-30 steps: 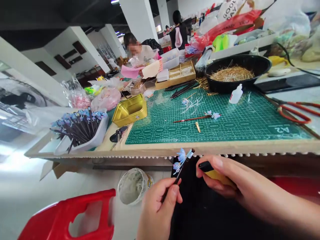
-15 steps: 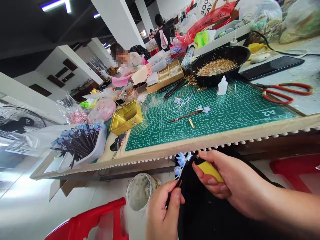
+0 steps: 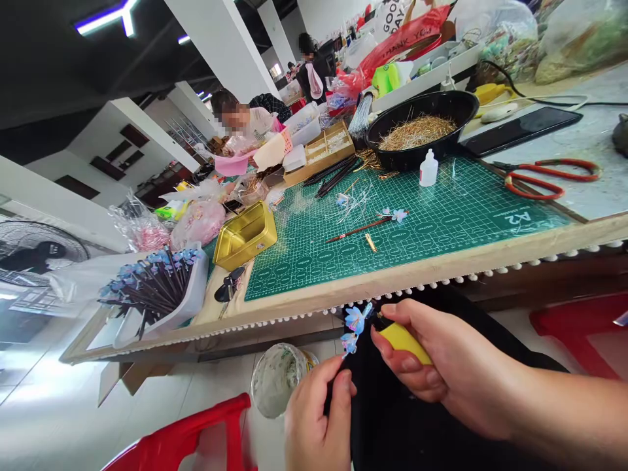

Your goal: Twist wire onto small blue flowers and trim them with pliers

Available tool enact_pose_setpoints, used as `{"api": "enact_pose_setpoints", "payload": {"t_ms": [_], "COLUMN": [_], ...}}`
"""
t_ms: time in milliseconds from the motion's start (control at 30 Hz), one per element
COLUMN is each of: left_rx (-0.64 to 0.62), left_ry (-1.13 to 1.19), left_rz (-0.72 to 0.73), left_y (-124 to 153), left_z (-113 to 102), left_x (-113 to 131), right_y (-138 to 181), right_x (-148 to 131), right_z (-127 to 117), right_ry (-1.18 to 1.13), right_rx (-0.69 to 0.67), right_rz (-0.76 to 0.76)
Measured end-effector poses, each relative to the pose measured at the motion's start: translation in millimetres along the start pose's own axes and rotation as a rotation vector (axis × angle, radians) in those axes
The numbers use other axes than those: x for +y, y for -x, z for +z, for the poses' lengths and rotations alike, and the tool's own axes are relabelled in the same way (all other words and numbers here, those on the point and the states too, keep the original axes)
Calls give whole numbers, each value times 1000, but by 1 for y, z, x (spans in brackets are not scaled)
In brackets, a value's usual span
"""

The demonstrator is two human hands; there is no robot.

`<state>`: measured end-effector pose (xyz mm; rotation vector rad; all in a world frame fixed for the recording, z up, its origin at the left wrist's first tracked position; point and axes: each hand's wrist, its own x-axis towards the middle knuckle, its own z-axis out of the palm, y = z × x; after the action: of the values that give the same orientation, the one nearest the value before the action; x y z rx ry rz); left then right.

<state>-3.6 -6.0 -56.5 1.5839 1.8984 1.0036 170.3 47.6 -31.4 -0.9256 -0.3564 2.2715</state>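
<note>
Below the table's front edge, my left hand point(image 3: 314, 418) pinches a thin dark stick point(image 3: 338, 373) topped with small blue flowers point(image 3: 354, 325). My right hand point(image 3: 432, 366) is closed round a yellow lighter point(image 3: 403, 338) with a black top, its tip right beside the flowers. Both hands hover over my dark lap, apart from the table.
A green cutting mat point(image 3: 417, 222) carries another flower stick point(image 3: 367, 226), wires and a small white bottle point(image 3: 428, 168). A gold tin point(image 3: 245, 235), a white tray of finished flower sticks point(image 3: 157, 281), a black bowl of straw point(image 3: 417, 134), red scissors point(image 3: 549, 176), a white cup point(image 3: 277, 376) and red stools point(image 3: 181, 438) surround. People work farther back.
The view has tilted and drifted up, so the table sits higher and more slanted. My hands keep the same grip, and the lighter's tip has stayed close to the flowers.
</note>
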Motion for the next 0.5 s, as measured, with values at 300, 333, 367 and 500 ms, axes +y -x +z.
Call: {"api": "enact_pose_setpoints", "payload": {"t_ms": [300,333,367,500], "left_rx": [-278,-314,-343,-397], "left_ry": [500,569,618,667], "left_rz": [-345,-397,-438,-502], "left_y": [-9,-9,-10,-11], "left_z": [-4,-4,-4,-2], "left_x": [12,13,14,15], "right_y": [2,3,3,2], "right_x": [-8,-10,-11,-13], "right_z": [-3,-4,-4,-1], "right_ry": [239,234,223,175], "right_rx": [52,43,34,14], "right_rz": [-115,-131,-131,-88]}}
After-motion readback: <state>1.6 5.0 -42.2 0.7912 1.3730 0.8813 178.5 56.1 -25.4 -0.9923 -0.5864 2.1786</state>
